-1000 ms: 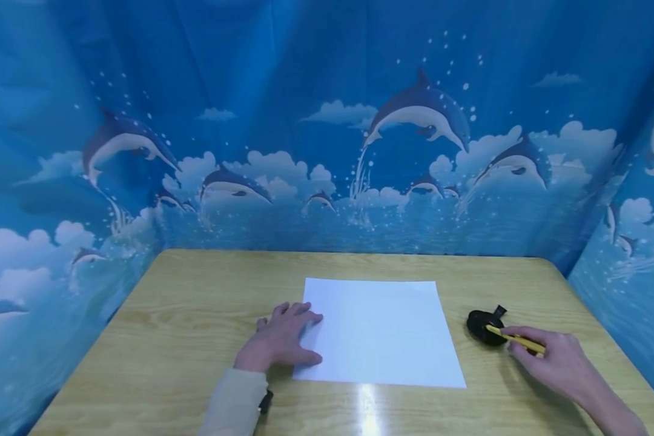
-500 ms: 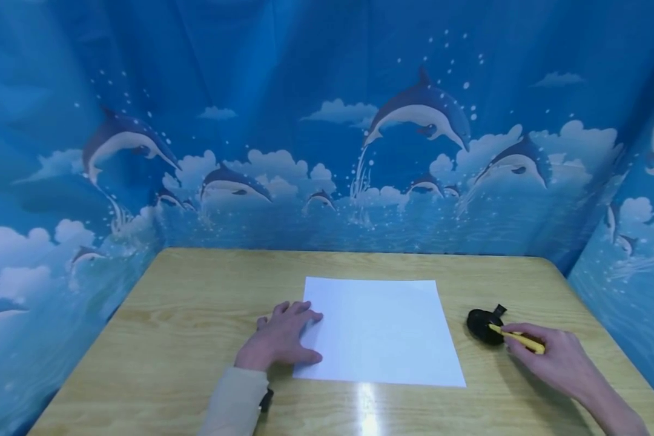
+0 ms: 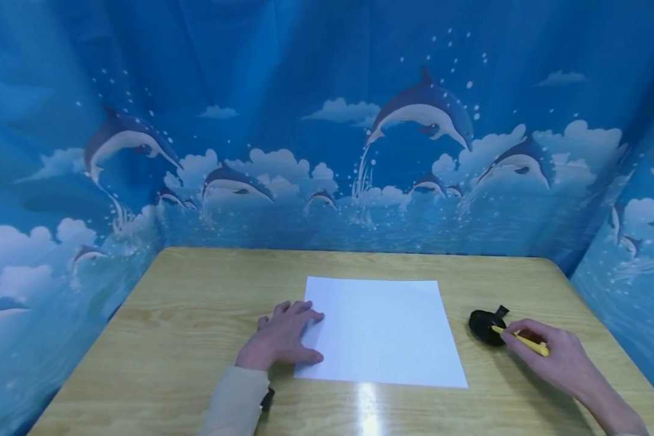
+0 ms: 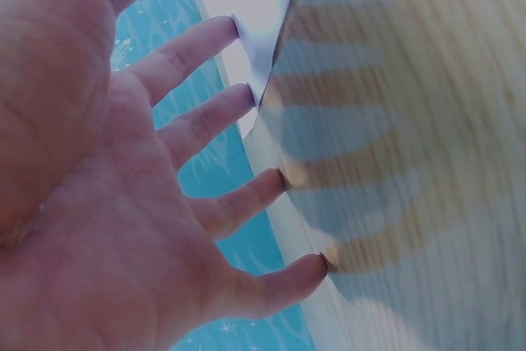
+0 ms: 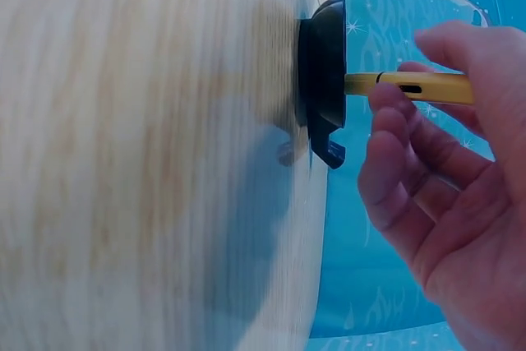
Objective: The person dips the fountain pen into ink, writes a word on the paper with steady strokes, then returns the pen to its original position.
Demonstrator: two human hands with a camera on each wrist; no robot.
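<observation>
On the table lies a blank white sheet of paper [image 3: 381, 333]. My left hand [image 3: 283, 336] rests over its left edge with fingers spread; in the left wrist view the fingertips [image 4: 222, 29] touch the paper and the wood beside it. To the right of the sheet stands a small round black dish-like holder [image 3: 484, 327] with a short tab. A yellow pen [image 5: 444, 88] with a dark slot in its barrel slants up from it, its tip at or inside the holder. My right hand [image 3: 553, 357] pinches this pen between thumb and fingers.
The light wood table [image 3: 196, 303] reaches back to a blue curtain [image 3: 305, 121] printed with dolphins. More curtain hangs at both sides. Glare shows on the wood below the sheet.
The right hand's fingers have shifted a little on the pen, and the pen's tip has moved slightly to the right. The left hand stays on the paper.
</observation>
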